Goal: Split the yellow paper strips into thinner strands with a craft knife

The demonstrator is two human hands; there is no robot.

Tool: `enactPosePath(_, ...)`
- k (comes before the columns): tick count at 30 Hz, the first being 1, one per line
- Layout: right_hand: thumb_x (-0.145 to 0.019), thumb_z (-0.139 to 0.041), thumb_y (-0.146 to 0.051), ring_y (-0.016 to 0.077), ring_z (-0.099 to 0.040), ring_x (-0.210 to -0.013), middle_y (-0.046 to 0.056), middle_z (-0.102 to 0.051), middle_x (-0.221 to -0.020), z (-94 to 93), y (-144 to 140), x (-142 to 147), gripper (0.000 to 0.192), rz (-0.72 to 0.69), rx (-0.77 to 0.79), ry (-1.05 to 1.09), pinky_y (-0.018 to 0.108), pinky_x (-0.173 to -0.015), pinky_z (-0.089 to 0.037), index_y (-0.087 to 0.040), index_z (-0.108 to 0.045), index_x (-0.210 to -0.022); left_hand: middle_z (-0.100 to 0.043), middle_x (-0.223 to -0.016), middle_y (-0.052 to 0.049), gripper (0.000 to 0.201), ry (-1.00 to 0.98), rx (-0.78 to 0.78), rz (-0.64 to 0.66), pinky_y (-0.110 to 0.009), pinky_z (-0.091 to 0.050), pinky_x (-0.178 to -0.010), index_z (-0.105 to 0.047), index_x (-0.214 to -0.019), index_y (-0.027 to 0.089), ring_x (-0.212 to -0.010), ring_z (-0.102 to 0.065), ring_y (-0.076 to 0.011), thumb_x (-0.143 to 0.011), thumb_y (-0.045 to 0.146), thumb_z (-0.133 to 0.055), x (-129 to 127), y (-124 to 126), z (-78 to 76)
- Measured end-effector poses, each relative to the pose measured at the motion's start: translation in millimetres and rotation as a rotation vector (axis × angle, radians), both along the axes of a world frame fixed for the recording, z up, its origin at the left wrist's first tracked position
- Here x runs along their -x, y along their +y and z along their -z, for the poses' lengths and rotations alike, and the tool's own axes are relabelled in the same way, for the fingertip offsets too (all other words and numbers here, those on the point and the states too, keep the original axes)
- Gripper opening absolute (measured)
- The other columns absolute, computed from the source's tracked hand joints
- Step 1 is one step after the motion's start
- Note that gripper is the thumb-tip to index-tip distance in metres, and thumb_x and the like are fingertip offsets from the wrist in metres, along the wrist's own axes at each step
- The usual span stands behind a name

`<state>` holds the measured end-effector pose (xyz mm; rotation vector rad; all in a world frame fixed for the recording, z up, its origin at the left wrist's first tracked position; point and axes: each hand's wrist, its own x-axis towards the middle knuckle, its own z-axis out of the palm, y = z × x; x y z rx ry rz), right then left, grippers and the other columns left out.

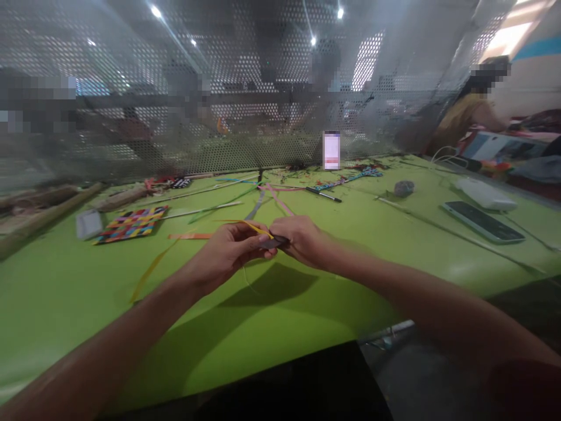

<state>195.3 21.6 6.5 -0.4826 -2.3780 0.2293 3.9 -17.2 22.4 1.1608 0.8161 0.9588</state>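
Observation:
Over the middle of the green tabletop (197, 356), my two hands nearly meet. The fingers of my left hand (232, 248) pinch a narrow yellow strip (258, 228) and a dark grey strip (272, 242). My right hand (302, 238) is closed on the other end of the dark grey strip, and its fingertips are partly hidden. Beyond my hands, a pink strip (279, 200) and a light grey strip (255, 204) run back across the table. An orange strip (193, 236) lies left of my left hand, with a longer yellow strip (151, 273) nearer my forearm.
A multicoloured woven square (134, 224) and a small white box (89, 224) lie left. A black pen (323, 195) rests further back. On the right are a phone (482, 221), a white case (486, 194) and a thin stick (456, 233). Perforated metal sheeting (245, 123) stands behind.

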Motion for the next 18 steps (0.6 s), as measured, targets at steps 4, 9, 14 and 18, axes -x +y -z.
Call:
enactPosePath(4,-0.094,-0.056,-0.015,0.0079,-0.055,-0.067,-0.001,-0.064,-0.072,-0.6,-1.2,0.8,0.021,-0.008,0.013,0.005,0.017,-0.068,-0.035,-0.014,-0.067,-0.076,-0.071,-0.072,-0.003,0.017,-0.008,-0.009,0.015,-0.017,-0.052,-0.068,-0.075,-0.079,0.011,-0.067,-0.063,-0.0097,-0.072,0.024,-0.084,0.0,1.0,0.2)
enactPosePath(9,-0.094,-0.057,-0.016,0.0077,-0.053,-0.065,-0.002,-0.061,-0.069,-0.9,-2.8,0.9,0.022,0.003,0.018,0.004,0.017,-0.068,-0.036,-0.014,-0.065,-0.074,-0.071,-0.07,-0.002,0.014,-0.009,-0.002,0.026,-0.015,-0.051,-0.064,-0.075,-0.079,0.012,-0.066,-0.063,-0.0088,-0.073,0.023,-0.083,1.8,0.8,1.2)
enactPosePath(14,-0.093,-0.058,-0.015,0.0078,-0.054,-0.066,-0.001,-0.063,-0.07,1.7,-1.8,1.7,0.021,-0.012,0.028,0.037,0.017,-0.07,-0.037,-0.014,-0.067,-0.074,-0.072,-0.071,-0.003,0.014,-0.018,-0.021,0.034,-0.016,-0.052,-0.065,-0.076,-0.079,0.013,-0.066,-0.063,-0.0096,-0.073,0.023,-0.083,1.8,2.3,1.9)
enactPosePath(18,-0.091,-0.058,-0.011,0.0076,-0.057,-0.067,-0.001,-0.065,-0.071,3.9,-1.6,3.4,0.02,-0.025,0.09,0.053,0.015,-0.07,-0.039,-0.014,-0.069,-0.073,-0.071,-0.071,-0.003,0.011,0.03,-0.033,0.031,-0.016,-0.051,-0.066,-0.076,-0.078,0.012,-0.067,-0.064,-0.0096,-0.076,0.022,-0.08,1.5,3.6,2.8)
